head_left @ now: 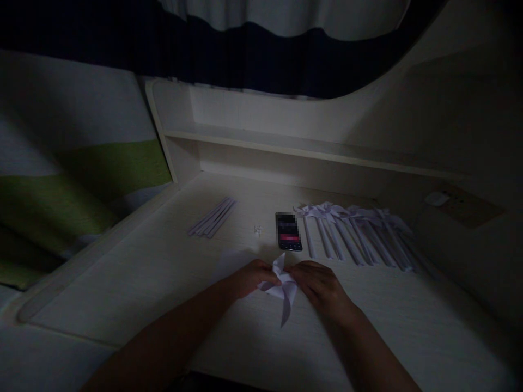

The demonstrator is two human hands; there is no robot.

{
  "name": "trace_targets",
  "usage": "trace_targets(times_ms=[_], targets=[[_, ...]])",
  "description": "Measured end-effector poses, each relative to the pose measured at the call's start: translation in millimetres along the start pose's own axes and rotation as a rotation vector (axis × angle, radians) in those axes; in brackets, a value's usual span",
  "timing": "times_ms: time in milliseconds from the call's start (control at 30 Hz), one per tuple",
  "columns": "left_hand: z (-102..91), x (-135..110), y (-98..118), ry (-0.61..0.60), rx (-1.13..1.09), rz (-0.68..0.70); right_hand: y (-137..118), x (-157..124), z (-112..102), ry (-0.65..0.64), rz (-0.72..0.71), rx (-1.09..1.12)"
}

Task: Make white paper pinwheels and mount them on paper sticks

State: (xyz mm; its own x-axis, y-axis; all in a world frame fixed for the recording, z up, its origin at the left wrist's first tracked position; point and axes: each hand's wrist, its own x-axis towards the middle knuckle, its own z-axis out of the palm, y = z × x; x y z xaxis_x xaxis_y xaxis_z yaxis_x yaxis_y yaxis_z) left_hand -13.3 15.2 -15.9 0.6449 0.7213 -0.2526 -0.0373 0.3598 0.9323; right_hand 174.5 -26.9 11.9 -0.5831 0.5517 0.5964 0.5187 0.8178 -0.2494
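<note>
Between my two hands is a white paper pinwheel [287,294], its pointed blades sticking up and down. My left hand [251,277] is closed on its left side, with the thumb pressed near the middle. From the right, my right hand [322,286] grips the pinwheel's edge, fingers bent and partly hidden behind the paper. Under and beside my left hand lies a flat sheet of white paper [229,262] on the table.
A phone [289,231] lies just beyond my hands. Several finished paper pinwheels on sticks [355,228] form a row at right. Loose paper sticks [214,218] lie at left, near a few small white pieces [257,231]. A shelf [261,144] runs along the back.
</note>
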Motion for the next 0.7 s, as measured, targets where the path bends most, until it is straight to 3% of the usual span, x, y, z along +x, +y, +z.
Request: trace_targets(times_ms=[200, 700], targets=[[-2.2, 3.3, -3.5, -0.012, -0.028, 0.001, -3.8, 5.6, -2.2, -0.042, -0.042, -0.046], [-4.3, 3.3, -5.6, -0.035, -0.031, 0.0, -4.8, 5.0, -3.2, -0.174, 0.019, -0.104]])
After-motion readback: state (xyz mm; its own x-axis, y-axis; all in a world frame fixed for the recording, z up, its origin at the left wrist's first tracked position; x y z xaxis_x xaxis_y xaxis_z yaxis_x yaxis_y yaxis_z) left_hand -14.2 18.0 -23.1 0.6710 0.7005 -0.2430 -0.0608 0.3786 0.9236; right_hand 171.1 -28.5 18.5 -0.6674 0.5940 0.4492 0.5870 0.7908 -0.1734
